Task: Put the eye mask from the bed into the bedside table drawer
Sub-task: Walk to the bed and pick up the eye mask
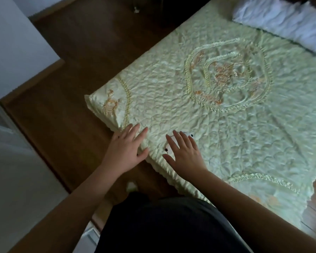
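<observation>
White pillow at far corner; wood floor beside.

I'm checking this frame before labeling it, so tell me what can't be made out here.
- Eye mask: head view; the right hand covers most of it, leaving only a white edge and small dark spots, so its shape is unclear.
- Bedside table drawer: not in view.
- Pillow: blurred, and cut off by the top and right edges.
- Left hand: spread at the bedspread edge; contact with it cannot be told.
</observation>
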Demonstrator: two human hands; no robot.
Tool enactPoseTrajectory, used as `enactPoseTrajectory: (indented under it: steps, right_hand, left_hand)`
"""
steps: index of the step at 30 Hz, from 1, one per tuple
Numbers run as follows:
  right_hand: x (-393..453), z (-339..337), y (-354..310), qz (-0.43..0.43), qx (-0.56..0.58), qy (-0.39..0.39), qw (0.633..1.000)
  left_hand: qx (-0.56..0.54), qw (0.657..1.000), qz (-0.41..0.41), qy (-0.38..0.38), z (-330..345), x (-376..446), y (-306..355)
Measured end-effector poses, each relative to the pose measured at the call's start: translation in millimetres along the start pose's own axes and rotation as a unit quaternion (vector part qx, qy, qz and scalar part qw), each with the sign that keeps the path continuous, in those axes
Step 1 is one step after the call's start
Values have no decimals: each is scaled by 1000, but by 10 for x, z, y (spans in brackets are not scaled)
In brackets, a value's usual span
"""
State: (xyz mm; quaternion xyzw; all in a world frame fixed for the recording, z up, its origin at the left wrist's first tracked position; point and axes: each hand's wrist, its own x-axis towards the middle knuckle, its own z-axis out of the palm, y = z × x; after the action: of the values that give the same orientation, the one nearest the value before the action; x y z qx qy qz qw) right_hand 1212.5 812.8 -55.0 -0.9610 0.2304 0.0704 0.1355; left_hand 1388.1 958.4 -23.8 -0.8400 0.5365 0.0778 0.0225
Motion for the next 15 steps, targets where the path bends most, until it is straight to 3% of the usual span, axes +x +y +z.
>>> enactPoseTrajectory:
  steps: [6, 15]
  right_hand:
    - [558, 152, -16, 97, 46, -2, 994]
    - [866, 339, -249, 264, 86, 35, 960]
  left_hand:
    - [-3, 993, 121, -10, 77, 769, -410]
    - [44, 948, 304, -80, 231, 1509, -570]
